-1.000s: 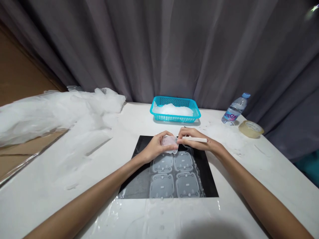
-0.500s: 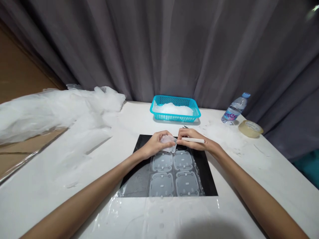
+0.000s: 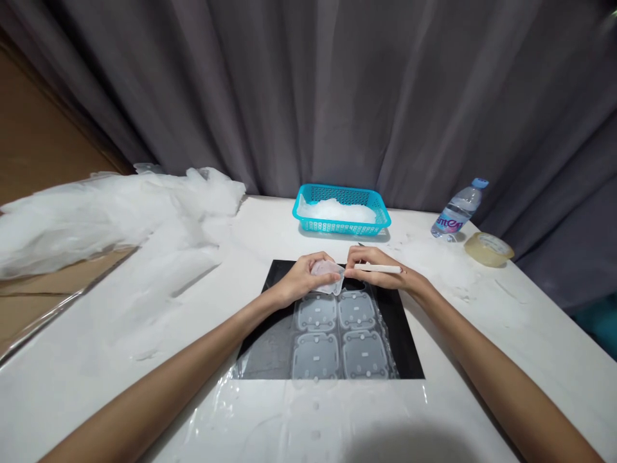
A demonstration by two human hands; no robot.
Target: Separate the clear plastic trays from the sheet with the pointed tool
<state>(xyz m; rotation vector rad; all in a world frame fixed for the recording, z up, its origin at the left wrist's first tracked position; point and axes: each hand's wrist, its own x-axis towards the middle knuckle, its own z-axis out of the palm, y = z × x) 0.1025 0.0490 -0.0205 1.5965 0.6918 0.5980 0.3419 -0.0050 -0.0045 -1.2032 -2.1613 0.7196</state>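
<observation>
A clear plastic sheet [image 3: 337, 334] with several rounded square pieces cut into it lies on a black mat [image 3: 270, 334]. My left hand [image 3: 301, 280] is closed on one translucent piece [image 3: 330, 276] lifted at the sheet's far left corner. My right hand [image 3: 380, 273] is closed round a thin white tool [image 3: 380, 268], its tip at that same piece. Both hands almost touch at the far edge of the mat.
A turquoise basket [image 3: 341, 209] with white plastic scraps stands behind the mat. A water bottle [image 3: 457, 209] and a tape roll [image 3: 488, 248] sit at the right back. Crumpled clear film [image 3: 110, 212] covers the left side. Grey curtain behind the white table [image 3: 506, 321].
The hands have stayed at the far edge of the sheet, the left hand curling the lifted piece slightly further. The view has shifted a little.
</observation>
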